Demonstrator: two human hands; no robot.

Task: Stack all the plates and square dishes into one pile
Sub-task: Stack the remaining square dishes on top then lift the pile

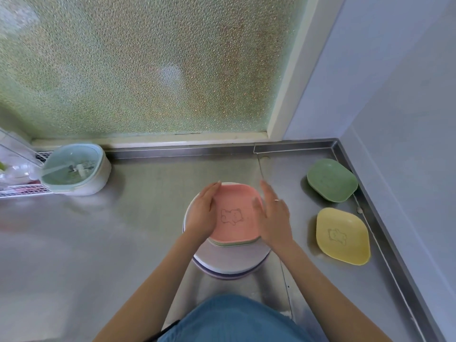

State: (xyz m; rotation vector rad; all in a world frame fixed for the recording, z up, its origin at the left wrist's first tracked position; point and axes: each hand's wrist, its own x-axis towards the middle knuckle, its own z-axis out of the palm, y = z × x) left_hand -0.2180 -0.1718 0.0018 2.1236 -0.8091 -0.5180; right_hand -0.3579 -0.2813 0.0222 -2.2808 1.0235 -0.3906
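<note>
Both hands, left and right, lie flat-fingered against the pink dish; looks light, stiff, slick — best held by the rims.

Home kitchen: steel counter, frosted window.

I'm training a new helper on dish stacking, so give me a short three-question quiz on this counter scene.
1. True or false: the pink square dish lies on top of the pile of round plates.
2. Which square dishes are not yet on the pile? A) yellow dish and green dish B) only a blue one C) none
3. Fill in: the left hand and right hand are at the two ___ of the pink dish.

Key: 1 true; 2 A; 3 sides
</note>
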